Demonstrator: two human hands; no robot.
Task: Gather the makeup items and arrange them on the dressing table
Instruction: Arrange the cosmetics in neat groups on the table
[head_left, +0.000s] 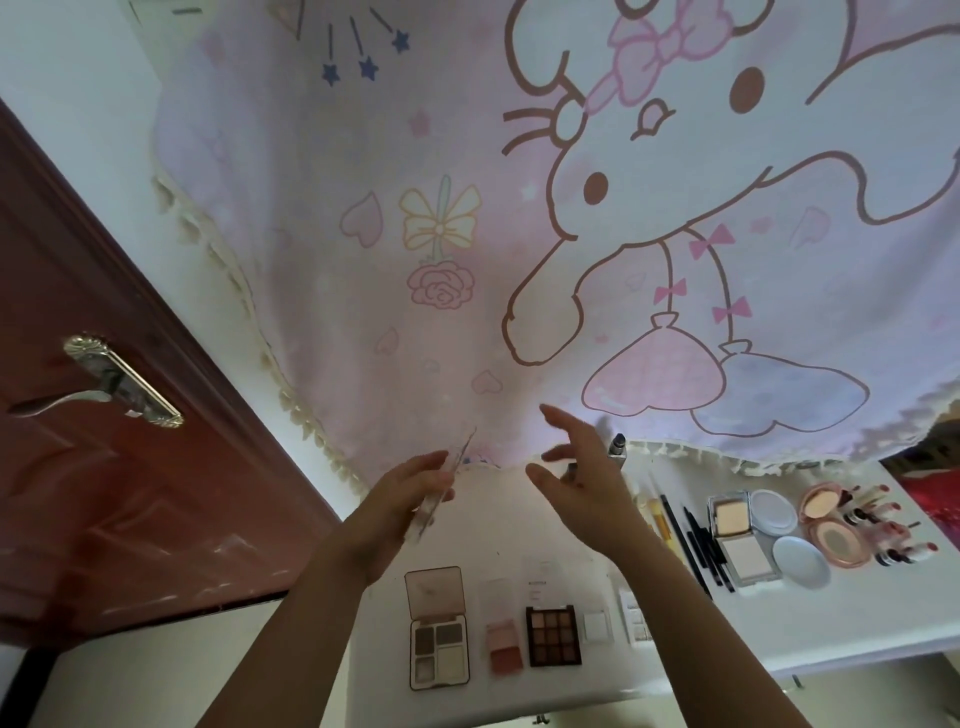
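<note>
My left hand (410, 493) grips a thin clear plastic piece (447, 475), held upright above the back of the white dressing table (779, 629). Just right of it my right hand (582, 473) hovers with fingers spread and straight, next to a silver tube with a dark cap (618, 447); I cannot tell whether it touches the tube. Laid out along the front are an open four-pan palette (439, 629), a pink blush palette (503, 644) and a nine-pan eyeshadow palette (553, 635). Pencils and brushes (696, 540), powder compacts (737, 535), pink round compacts (831, 519) and lipsticks (893, 525) lie to the right.
A pink cartoon cloth (467, 234) with a fringed edge hangs on the wall behind the table. A red-brown door (104, 493) with a metal handle (119, 384) stands to the left. Two pale round puffs (800, 561) sit by the compacts.
</note>
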